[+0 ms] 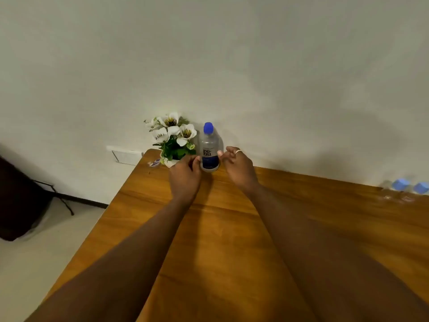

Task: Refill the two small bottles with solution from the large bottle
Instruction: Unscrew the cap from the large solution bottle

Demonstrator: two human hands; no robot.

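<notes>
The large clear bottle [209, 148] with a blue cap and a dark "renu" label stands upright at the far edge of the wooden table [232, 228], against the wall. My left hand [185, 176] is at its left side, fingers curled, a fingertip touching the bottle near its base. My right hand [239, 167], with a ring on one finger, sits just right of the bottle with fingers spread, thumb close to the label. Neither hand closes around it. The two small bottles [399, 185] [421, 188] with blue caps stand blurred at the far right edge of the table.
A small white pot of white artificial flowers [173, 138] stands directly left of the large bottle. A small wrapper-like item [154, 162] lies at the table's far left corner. A dark object [18, 201] and a thin stand are on the floor at left.
</notes>
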